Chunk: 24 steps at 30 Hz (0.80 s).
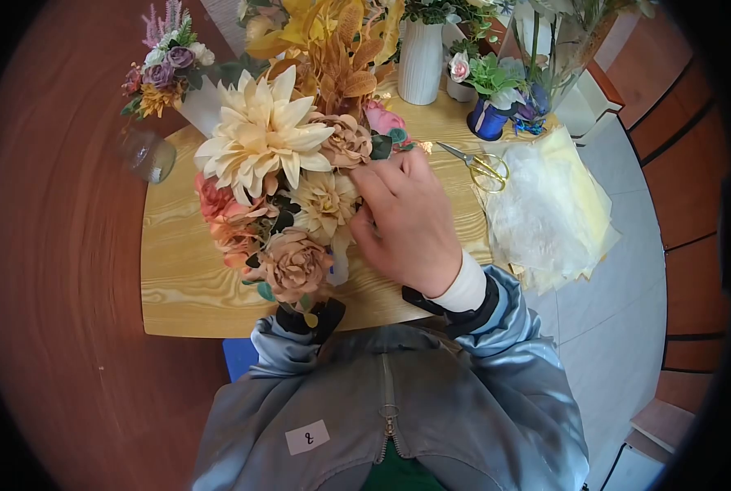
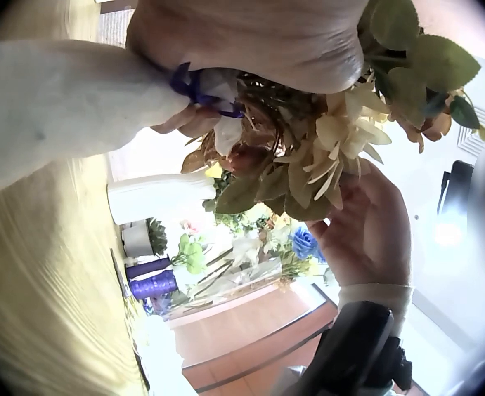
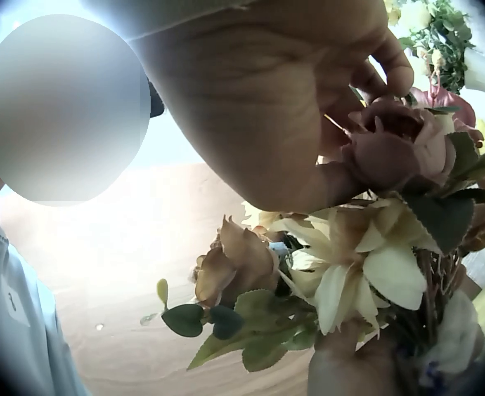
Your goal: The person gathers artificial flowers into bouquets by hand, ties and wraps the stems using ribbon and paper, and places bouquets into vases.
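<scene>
A bouquet of artificial flowers, with a large cream flower [image 1: 267, 135], stands over the left half of the table. Under the blooms, my left hand [image 2: 250, 41] grips its wrapped stems, where a purple ribbon [image 2: 194, 86] shows; the head view hides that hand behind the flowers. My right hand [image 1: 418, 225] is at the bouquet's right side, fingers bent beside a tan-pink rose [image 1: 347, 141]. In the right wrist view, the thumb and fingers of my right hand [image 3: 259, 99] pinch around this rose [image 3: 391, 153], above a pale cream flower [image 3: 362, 260].
Gold-handled scissors [image 1: 490, 172] lie beside a stack of pale wrapping sheets [image 1: 549, 217] on the right. Along the back stand a white vase [image 1: 421, 61], a blue ribbon roll [image 1: 488, 121] and a clear vase [image 1: 566, 61]. A glass jar [image 1: 152, 157] is at the left edge.
</scene>
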Motion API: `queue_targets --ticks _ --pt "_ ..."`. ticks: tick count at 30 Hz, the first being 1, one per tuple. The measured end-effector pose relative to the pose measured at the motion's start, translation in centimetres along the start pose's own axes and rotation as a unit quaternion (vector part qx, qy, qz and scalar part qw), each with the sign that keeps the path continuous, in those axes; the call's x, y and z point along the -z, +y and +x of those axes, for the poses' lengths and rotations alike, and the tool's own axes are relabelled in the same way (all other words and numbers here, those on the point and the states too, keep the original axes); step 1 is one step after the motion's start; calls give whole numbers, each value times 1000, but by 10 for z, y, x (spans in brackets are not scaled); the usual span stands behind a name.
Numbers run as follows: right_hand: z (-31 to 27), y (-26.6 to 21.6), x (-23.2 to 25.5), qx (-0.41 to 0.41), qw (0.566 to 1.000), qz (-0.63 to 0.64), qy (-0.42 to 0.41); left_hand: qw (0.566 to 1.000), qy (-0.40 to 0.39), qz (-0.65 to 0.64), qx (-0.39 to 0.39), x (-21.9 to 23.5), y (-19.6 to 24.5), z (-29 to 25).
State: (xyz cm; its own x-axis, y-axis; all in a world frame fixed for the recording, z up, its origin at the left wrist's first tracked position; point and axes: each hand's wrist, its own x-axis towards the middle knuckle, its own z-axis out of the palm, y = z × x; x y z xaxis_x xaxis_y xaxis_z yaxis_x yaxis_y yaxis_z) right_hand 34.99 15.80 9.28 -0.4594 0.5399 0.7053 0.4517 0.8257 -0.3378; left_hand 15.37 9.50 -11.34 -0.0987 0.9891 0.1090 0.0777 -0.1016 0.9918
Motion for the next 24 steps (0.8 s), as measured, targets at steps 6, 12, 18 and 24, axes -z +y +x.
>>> queue_targets --ticks 6,12,18,24 --pt "0 -7 -2 -7 1000 0 8 979 -32 -203 14 -1 -8 -2" --pt "-2 -8 -4 1 1000 29 8 948 44 -314 -9 -3 -40 -10" --pt "-4 -4 1 75 993 88 -30 918 65 -381 -86 -10 -22 -22" --pt "-7 4 1 46 991 126 -28 869 -5 -451 -205 -23 21 -17"
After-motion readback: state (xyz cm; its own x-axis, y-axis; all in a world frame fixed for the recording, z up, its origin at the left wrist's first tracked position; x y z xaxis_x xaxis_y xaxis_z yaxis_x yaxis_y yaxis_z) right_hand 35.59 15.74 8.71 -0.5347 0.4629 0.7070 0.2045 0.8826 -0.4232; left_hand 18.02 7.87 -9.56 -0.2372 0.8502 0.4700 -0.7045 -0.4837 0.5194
